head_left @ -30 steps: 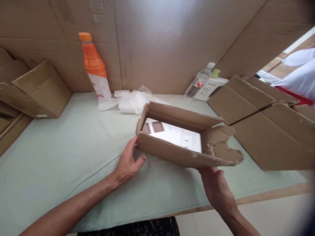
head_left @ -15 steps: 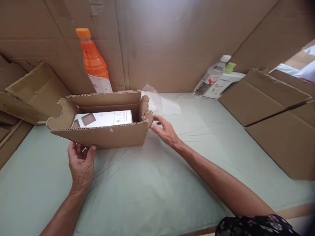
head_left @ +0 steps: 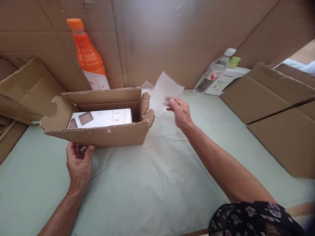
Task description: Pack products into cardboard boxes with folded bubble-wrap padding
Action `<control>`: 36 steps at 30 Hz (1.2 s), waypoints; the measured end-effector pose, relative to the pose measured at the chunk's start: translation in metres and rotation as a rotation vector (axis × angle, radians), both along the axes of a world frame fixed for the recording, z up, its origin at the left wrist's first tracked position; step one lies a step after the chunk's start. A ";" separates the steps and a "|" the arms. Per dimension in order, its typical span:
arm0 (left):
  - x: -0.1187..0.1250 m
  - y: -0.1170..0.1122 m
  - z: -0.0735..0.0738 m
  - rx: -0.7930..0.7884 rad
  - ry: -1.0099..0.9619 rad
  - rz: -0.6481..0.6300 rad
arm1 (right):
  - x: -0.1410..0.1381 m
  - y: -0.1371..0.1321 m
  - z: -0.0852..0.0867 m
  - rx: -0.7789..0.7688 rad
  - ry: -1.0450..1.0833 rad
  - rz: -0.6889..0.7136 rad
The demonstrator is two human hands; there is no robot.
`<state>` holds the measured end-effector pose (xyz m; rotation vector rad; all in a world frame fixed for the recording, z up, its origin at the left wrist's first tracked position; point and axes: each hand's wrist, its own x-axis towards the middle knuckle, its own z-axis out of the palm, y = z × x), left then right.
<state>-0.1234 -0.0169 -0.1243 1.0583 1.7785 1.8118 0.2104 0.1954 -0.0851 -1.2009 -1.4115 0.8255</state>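
Part-way: boxed, top open

Cupping underside of carton (head_left: 118,136) with left hand (head_left: 79,160), left of centre toward counter's (head_left: 137,186) rear edge; cannot tell how firmly. Done: white box (head_left: 104,118) inside, print too small to read. Apparently remaining: wrap (head_left: 165,86) outside, pinched in right hand (head_left: 181,113). Farther right: clear bottle (head_left: 213,73), label unreadable; white bottle (head_left: 225,81), label perhaps opening "Dr."

A cloth-covered table (head_left: 301,209) before a brown cardboard wall (head_left: 152,59).
The cloth (head_left: 137,190) is pale green, wrinkled — soft glare (head_left: 164,13) whitens the wall's top.
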 end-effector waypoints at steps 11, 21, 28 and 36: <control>-0.004 0.001 -0.003 0.026 0.006 0.063 | 0.064 -0.157 0.054 -0.187 0.049 0.502; -0.009 -0.005 -0.002 -0.067 0.145 0.081 | 0.023 -0.212 0.035 -0.251 -0.337 1.052; -0.009 -0.009 0.012 -0.196 0.127 0.098 | -0.008 -0.161 0.035 -0.144 -0.310 0.314; -0.007 0.000 0.001 -0.041 -0.099 -0.148 | -0.062 -0.104 0.013 -0.072 -0.434 0.371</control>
